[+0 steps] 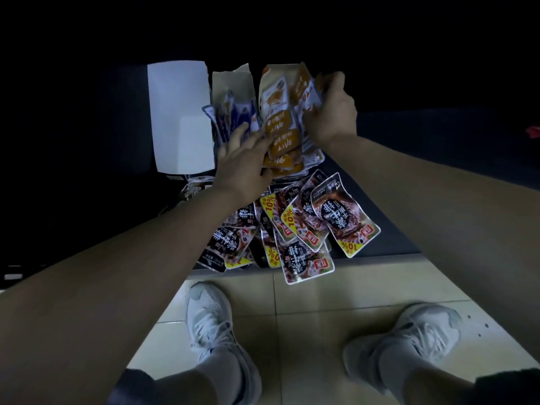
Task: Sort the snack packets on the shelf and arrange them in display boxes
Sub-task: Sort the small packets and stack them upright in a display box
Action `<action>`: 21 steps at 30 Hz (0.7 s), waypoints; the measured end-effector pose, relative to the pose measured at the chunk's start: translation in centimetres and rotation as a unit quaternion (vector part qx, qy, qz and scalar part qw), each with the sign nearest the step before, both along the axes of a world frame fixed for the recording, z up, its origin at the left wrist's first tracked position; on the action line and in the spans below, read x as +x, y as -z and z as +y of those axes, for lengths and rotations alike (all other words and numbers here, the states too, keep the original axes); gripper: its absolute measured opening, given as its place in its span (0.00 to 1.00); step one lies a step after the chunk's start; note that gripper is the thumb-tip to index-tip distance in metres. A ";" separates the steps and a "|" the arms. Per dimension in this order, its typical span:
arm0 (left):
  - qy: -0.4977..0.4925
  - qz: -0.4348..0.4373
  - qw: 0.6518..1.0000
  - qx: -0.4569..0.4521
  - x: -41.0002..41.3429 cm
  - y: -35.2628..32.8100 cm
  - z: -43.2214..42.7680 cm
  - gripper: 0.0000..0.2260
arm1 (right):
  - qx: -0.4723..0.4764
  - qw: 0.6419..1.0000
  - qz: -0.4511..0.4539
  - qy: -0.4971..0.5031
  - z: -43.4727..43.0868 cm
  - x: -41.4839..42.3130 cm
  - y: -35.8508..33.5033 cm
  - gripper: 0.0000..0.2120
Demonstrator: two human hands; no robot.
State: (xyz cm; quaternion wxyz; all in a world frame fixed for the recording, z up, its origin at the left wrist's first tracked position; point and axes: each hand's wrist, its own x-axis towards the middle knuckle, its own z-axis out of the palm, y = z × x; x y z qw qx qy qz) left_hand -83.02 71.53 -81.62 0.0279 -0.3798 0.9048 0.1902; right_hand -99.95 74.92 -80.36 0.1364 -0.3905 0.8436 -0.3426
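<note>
At twelve o'clock on the dark shelf, the right hand curls around orange snack packets standing in their display box. The left hand, fingers straight, presses them. Dark packets lie heaped toward six o'clock.

Display boxes: three, beyond the left hand. Dark packets: at least eight, overlapping, nearer than the left hand. Orange packets, at the right hand: stacked, count indeterminate. Blue packets: likewise. Shoes: two.
</note>
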 end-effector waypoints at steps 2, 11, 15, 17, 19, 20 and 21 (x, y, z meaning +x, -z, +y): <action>0.003 -0.004 1.000 -0.003 0.1 0.1 0.1 0.29 | -0.048 0.998 -0.040 -0.012 0.6 -0.3 0.0 0.23; 0.006 -0.028 1.000 -0.001 -0.2 -0.2 0.4 0.27 | -0.011 0.996 -0.085 -0.013 2.2 -1.4 -0.5 0.25; 0.008 -0.033 0.999 -0.005 0.0 -0.2 0.2 0.29 | -0.018 0.997 -0.060 -0.044 1.6 -0.4 -0.4 0.26; 0.010 -0.029 0.999 -0.015 0.0 -0.2 0.0 0.29 | -0.010 0.998 -0.041 -0.040 1.4 -0.4 -0.2 0.27; 0.012 -0.025 0.999 -0.021 -0.1 -0.2 0.0 0.29 | 0.035 0.998 -0.043 -0.011 1.3 -0.7 0.2 0.27; 0.013 -0.024 0.999 -0.023 -0.2 -0.1 0.0 0.29 | 0.053 0.997 -0.050 0.004 1.2 -0.9 0.3 0.27; 0.012 -0.023 0.999 -0.024 -0.3 -0.1 0.0 0.29 | 0.061 0.996 -0.058 0.015 1.2 -1.2 0.4 0.26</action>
